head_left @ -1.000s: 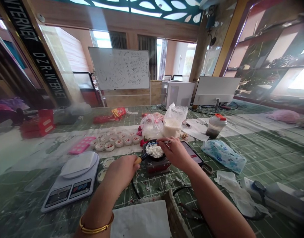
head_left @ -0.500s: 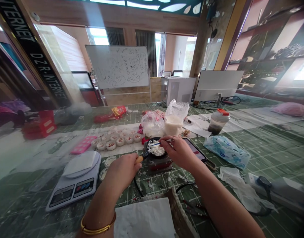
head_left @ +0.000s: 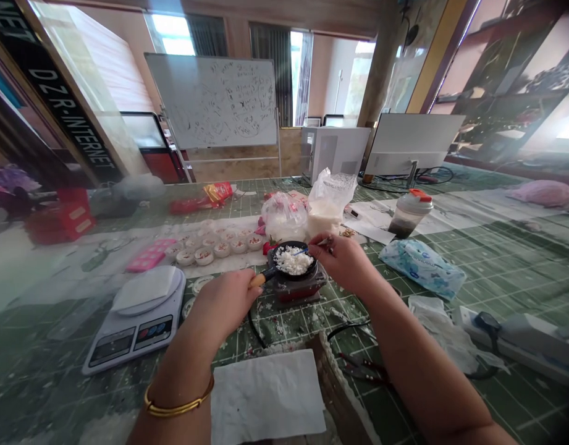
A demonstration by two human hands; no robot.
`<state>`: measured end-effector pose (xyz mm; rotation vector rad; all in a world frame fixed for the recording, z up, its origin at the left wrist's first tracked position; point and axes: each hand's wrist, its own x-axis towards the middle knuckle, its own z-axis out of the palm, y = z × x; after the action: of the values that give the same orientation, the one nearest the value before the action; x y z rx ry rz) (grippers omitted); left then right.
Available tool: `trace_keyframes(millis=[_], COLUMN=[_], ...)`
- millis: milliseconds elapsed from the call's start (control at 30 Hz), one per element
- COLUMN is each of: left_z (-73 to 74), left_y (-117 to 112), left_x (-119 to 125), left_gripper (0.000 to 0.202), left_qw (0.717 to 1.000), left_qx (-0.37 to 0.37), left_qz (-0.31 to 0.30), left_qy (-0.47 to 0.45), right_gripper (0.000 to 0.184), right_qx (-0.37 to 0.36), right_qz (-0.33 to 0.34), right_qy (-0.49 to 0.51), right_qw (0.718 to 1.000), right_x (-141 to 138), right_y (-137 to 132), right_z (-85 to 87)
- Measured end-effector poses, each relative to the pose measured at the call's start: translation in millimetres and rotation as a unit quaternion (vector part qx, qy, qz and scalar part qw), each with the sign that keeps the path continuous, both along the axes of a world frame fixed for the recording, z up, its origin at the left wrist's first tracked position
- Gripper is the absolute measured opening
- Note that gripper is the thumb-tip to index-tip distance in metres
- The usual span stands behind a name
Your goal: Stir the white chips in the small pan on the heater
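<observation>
My left hand (head_left: 232,295) is closed round the wooden handle of a small black frying pan (head_left: 278,272). The pan rests on a small dark red electric stove (head_left: 296,292). White flakes or chunks (head_left: 293,261) are heaped in it. My right hand (head_left: 337,256) pinches a thin blue stick (head_left: 301,251), its tip among the white pieces; the rest of the stick is hidden by my fingers. Just behind the pan stand a plastic bag of white material (head_left: 284,217) and an open clear bag of cream-coloured granules (head_left: 324,219).
To the left are a kitchen scale (head_left: 138,321), several small filled cups (head_left: 222,249) and a pink mould (head_left: 151,254). Right of my hand lie a tissue pack (head_left: 422,267), a lidded shaker cup (head_left: 410,215) and a power strip (head_left: 520,343). White paper (head_left: 268,395) lies in front.
The view has tilted down slightly. My right hand has drawn back to the right within the pan area, uncovering more of the white pieces. My left hand keeps its hold on the handle.
</observation>
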<state>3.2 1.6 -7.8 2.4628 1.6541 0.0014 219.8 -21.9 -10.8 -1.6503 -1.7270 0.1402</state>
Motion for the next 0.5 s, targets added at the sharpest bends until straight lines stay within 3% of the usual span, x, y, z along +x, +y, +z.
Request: trace_keyframes(millis=[167,500], left_z=[-2.3,-8.7], left_y=[4,14], left_x=[-2,-6], left_gripper=[0.026,0.032], left_qw=[1.0,0.999], left_qx=[-0.003,0.013], left_qz=[-0.008,-0.023], left_qy=[-0.001,-0.018], right_gripper=[0.025,0.031], right_qx=[0.029,-0.025], right_qz=[-0.033,0.042], right_qy=[-0.01,0.022], right_qw=[0.999,0.999], right_x=[8,3], right_y=[-1,-4], right_z=[-2.1,-1.6])
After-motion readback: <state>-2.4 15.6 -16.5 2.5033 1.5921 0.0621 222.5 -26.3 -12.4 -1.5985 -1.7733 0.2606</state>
